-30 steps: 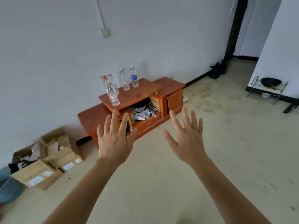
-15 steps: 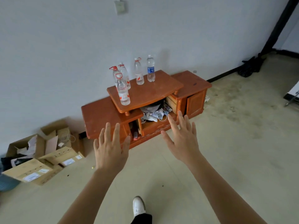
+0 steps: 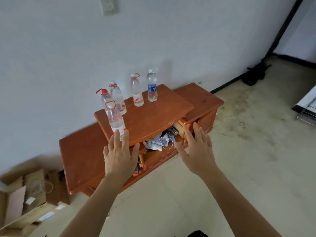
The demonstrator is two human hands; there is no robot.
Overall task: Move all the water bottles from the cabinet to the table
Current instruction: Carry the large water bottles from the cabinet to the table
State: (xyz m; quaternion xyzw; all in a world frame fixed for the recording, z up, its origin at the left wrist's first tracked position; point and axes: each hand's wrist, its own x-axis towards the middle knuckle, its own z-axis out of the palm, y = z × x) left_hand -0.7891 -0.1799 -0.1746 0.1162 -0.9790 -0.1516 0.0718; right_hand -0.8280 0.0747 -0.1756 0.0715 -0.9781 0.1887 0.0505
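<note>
You stand before a low orange-brown wooden cabinet (image 3: 153, 117) set against a plain pale wall (image 3: 68, 48), on a scuffed, stained beige floor (image 3: 239, 159). A white wall plate (image 3: 108, 5) sits high on the wall above it. Five water bottles all stand upright on the cabinet's raised middle top: the front bottle (image 3: 116, 122) at the near left corner, two red-handled bottles (image 3: 118, 100) close together just behind it, a red-labelled bottle (image 3: 136, 93) further back, and a blue-labelled bottle (image 3: 151, 88) just beside that one, nearest the wall. Their labels show red-and-white or blue-and-white print, too small to read. Under the top, an open compartment holds a heap of crumpled papers and cords (image 3: 159, 141). Your left hand (image 3: 119, 156) is released, fingers straight and spread, its fingertips overlapping the base of the front bottle in this view; you cannot tell whether they touch it. Your right hand (image 3: 196, 151) is likewise released and grasps nothing, held out over the cabinet's right part. Opened cardboard boxes (image 3: 25, 199) with unreadable white stickers lie on the floor at the left; a black bag (image 3: 254, 74) sits by the far wall, and a wire rack (image 3: 306, 113) shows at the right edge.
</note>
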